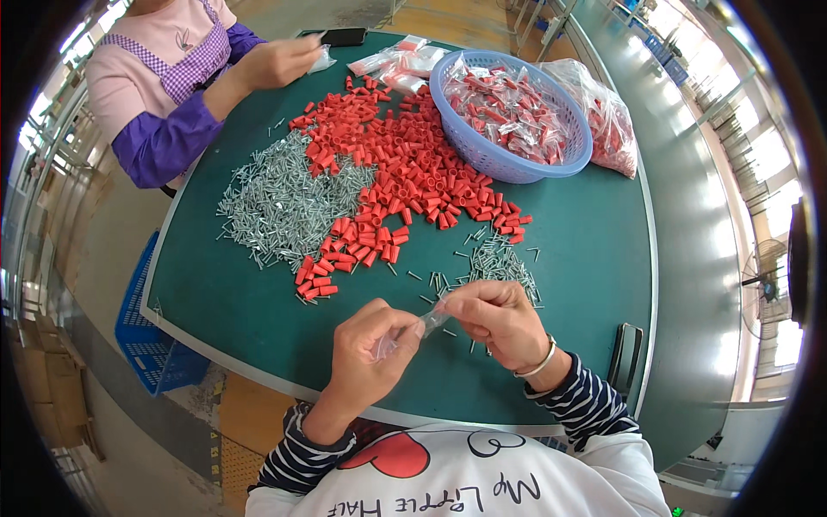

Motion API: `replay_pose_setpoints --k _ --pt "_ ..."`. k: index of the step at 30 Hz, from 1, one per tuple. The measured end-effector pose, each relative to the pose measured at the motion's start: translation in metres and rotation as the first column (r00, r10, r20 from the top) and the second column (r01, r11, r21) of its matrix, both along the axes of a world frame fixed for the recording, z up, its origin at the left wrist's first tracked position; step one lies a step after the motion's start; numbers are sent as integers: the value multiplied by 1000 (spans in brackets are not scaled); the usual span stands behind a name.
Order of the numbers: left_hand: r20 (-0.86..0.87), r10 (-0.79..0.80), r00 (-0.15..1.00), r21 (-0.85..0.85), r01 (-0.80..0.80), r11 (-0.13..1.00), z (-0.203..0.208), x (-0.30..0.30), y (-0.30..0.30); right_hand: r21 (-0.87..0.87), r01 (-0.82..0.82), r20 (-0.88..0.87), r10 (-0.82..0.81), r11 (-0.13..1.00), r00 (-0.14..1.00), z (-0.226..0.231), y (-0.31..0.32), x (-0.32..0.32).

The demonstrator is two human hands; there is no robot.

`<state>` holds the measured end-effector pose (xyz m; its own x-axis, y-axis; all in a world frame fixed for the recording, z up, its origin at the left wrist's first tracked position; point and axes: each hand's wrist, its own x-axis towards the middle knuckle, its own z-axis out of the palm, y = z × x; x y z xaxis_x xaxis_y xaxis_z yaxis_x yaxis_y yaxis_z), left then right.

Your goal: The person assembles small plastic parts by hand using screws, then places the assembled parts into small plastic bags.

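A small clear plastic bag is pinched between both hands just above the near edge of the green counter. The left hand has its grip clenched on one end, the right hand on the other. Beyond the bag lie loose screws, red caps and a blue basket.

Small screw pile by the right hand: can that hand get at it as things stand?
Probably yes. The small screw pile lies just beyond the right hand with bare table around it, but that hand is pinching a small clear bag together with the left hand.
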<state>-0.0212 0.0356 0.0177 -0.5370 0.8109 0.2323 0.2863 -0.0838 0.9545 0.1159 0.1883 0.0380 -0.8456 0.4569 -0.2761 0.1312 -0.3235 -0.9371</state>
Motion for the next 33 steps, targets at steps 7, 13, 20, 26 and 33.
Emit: replay_pose_setpoints --k 7,13,20,26,33 --pt "-204 60 977 -91 -80 993 -1 -1 -10 866 -49 -86 245 498 966 4 3 -1" --pt "-328 -33 944 -88 5 996 -8 -3 -23 984 -137 73 438 117 896 5 -10 3" --pt "-236 -138 962 -54 128 990 -20 -2 -29 974 -195 116 492 113 863 7 -12 7" --pt "-207 -157 966 -13 157 987 -27 5 -27 958 -249 153 480 143 864 4 -12 15" --pt "48 -83 995 66 80 995 -36 3 -32 175 -152 132 130 973 983 5 -22 30"
